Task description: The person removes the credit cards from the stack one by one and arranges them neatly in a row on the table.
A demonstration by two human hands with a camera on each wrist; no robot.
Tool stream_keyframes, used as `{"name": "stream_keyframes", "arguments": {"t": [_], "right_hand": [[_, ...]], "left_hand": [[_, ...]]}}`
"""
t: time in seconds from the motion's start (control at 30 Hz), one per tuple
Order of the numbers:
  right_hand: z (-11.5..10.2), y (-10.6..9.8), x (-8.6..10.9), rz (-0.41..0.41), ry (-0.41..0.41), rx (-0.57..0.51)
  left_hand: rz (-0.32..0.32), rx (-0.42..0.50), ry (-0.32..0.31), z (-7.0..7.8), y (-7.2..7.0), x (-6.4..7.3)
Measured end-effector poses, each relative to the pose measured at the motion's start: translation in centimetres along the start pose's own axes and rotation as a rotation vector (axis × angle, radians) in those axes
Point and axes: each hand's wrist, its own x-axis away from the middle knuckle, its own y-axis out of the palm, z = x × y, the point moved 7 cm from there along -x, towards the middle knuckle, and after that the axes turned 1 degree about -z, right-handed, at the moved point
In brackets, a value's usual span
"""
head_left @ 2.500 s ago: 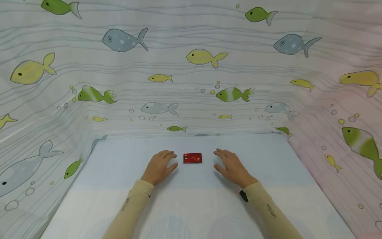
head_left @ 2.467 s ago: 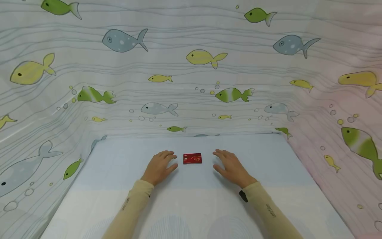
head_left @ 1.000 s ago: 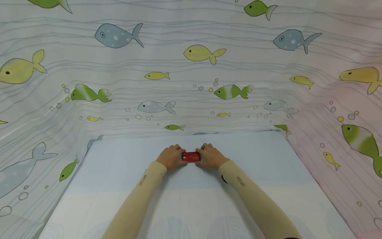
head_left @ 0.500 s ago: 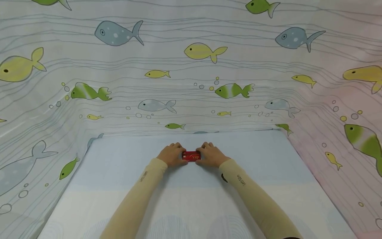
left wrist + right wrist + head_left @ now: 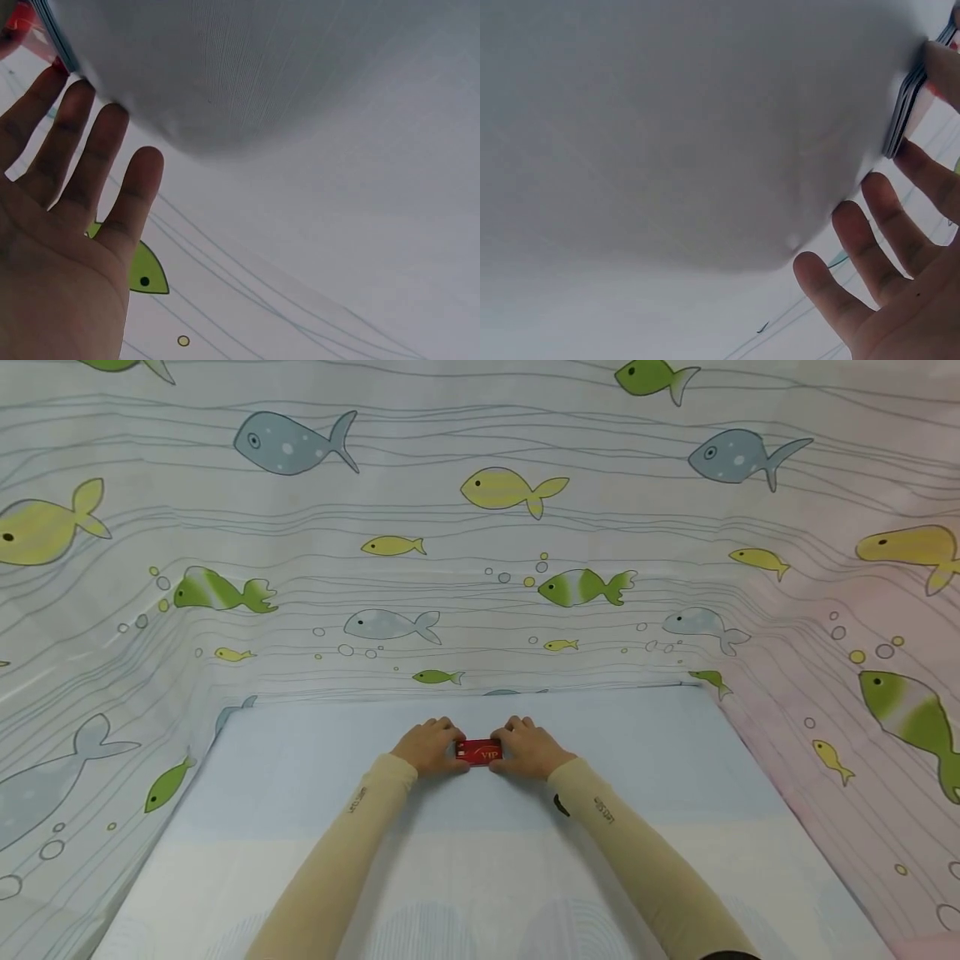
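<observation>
A small stack of red cards (image 5: 478, 752), the top one lettered VIP, lies between both hands on the pale table in the head view. My left hand (image 5: 429, 749) pinches its left end between thumb and index finger. At the right end, my right hand (image 5: 531, 750) grips it the same way. The right wrist view shows the layered edges of the stack (image 5: 907, 105) between thumb and index finger, with the other fingers (image 5: 859, 225) spread against the table. In the left wrist view, the stack's edge (image 5: 54, 34) shows at the top left corner.
The table (image 5: 480, 860) has a light blue and white cover with faint round patterns. A fish-print curtain (image 5: 480, 543) rises behind it and along both sides. A black band (image 5: 562, 805) shows at the right sleeve.
Both hands have come inward from either side of the stack and taken hold of its two ends. Over the last second they have stayed nearly still.
</observation>
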Motion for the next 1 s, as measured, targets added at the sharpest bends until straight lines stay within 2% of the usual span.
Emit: {"name": "stream_keyframes", "arguments": {"t": [0.17, 0.33, 0.57, 0.77, 1.0], "right_hand": [[0.0, -0.5, 0.1, -0.010, 0.009, -0.014], [-0.4, -0.8, 0.2, 0.000, -0.003, -0.028], [-1.1, -1.3, 0.5, 0.044, -0.032, 0.024], [-1.2, -1.7, 0.8, 0.077, -0.048, 0.017], [-1.3, -1.9, 1.2, 0.108, -0.073, 0.028]], "left_hand": [[-0.010, 0.009, -0.005, 0.5, -0.5, 0.2], [0.000, 0.017, 0.001, 0.3, -0.2, 0.2], [0.006, 0.012, 0.004, 0.0, -0.2, 0.6], [-0.015, 0.034, 0.024, 0.1, -0.5, 0.6], [0.000, 0.031, 0.029, -0.1, -1.0, 0.8]]}}
